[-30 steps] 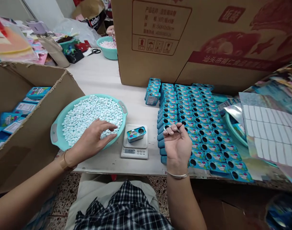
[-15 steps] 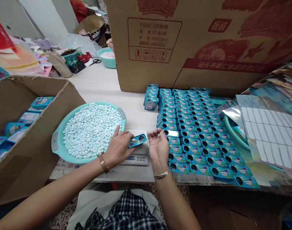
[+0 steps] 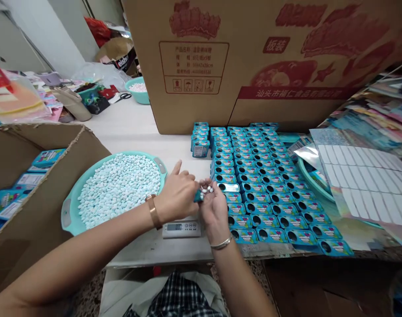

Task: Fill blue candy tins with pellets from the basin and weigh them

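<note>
My left hand [image 3: 177, 196] grips a small blue candy tin [image 3: 197, 196], mostly hidden behind the fingers and tipped toward my other palm. Cupped beside it, my right hand [image 3: 214, 212] holds several small white candies [image 3: 205, 191]. Below both hands sits a white digital scale [image 3: 191, 230], its display lit and its platform largely covered by my left hand. To the left is a turquoise basin [image 3: 67, 215] full of pale candies [image 3: 118, 189]. Rows of blue tins [image 3: 258, 196] stand close to my right hand; one near it has a plain shiny top.
A large printed carton [image 3: 243, 101] stands behind the tins. At left, an open cardboard box [image 3: 32, 233] holds more tins. On the right, sticker sheets [image 3: 366, 176] lie over another turquoise basin [image 3: 308, 176]. Scissors [image 3: 124, 96] and a smaller candy bowl [image 3: 139, 96] are farther back.
The tin has left its place above the scale and is tilted at my right palm. White candies now show in that palm. The camera view has shifted slightly.
</note>
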Demonstrator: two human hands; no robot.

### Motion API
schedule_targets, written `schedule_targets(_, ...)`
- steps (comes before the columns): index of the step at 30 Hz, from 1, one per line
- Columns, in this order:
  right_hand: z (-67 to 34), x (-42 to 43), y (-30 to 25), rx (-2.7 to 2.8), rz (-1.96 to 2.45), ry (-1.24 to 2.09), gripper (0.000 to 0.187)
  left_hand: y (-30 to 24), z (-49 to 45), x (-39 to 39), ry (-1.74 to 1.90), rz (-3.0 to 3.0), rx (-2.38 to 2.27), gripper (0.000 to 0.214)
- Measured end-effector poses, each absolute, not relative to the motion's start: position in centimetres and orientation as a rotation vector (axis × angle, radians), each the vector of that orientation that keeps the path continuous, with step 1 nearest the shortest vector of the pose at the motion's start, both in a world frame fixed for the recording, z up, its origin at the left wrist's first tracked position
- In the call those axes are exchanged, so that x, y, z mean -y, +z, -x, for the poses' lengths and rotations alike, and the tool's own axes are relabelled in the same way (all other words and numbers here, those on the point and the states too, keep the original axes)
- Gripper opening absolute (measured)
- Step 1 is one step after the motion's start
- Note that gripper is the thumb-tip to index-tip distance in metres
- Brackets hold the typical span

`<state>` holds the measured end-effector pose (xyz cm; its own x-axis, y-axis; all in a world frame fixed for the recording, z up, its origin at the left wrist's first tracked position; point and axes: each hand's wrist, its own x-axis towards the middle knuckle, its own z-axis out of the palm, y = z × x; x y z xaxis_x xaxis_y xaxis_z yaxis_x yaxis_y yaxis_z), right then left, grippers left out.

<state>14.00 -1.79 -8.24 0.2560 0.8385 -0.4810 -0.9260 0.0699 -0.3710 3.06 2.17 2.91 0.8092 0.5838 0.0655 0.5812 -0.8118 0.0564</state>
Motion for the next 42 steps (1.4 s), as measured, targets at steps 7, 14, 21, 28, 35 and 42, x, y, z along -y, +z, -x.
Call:
schedule_targets(7,-14.2,1.8,-8.8,-0.2,0.681,1.365,0.011,3.7,-2.3,-2.5,0.234,-2.903,-1.002,0.008)
schedule_targets(14,-14.2,1.7,-8.1,-0.241,0.613,1.403,0.011,2.6,-0.9,-1.8,0.146,-2.871,-1.101,0.011)
schedule_targets(21,-14.6,2.5,-7.2,-0.138,0.714,1.244,0.009,0.3,1.4,-1.5,0.315,-2.706,-1.197,0.02)
schedule_targets(28,-16.1,3.7,-5.7,-0.034,0.684,1.235,0.009,-4.2,3.2,-1.1,0.214,-2.628,-1.257,0.033)
schedule_targets(35,-17.1,5.0,-5.0,0.025,0.635,1.273,0.019,1.5,6.6,-0.6,0.472,-2.607,-1.333,0.073)
schedule_targets(42,-16.6,5.0,-5.0,0.052,0.68,1.292,0.018,2.4,9.5,-0.3,0.461,-2.571,-1.293,0.056)
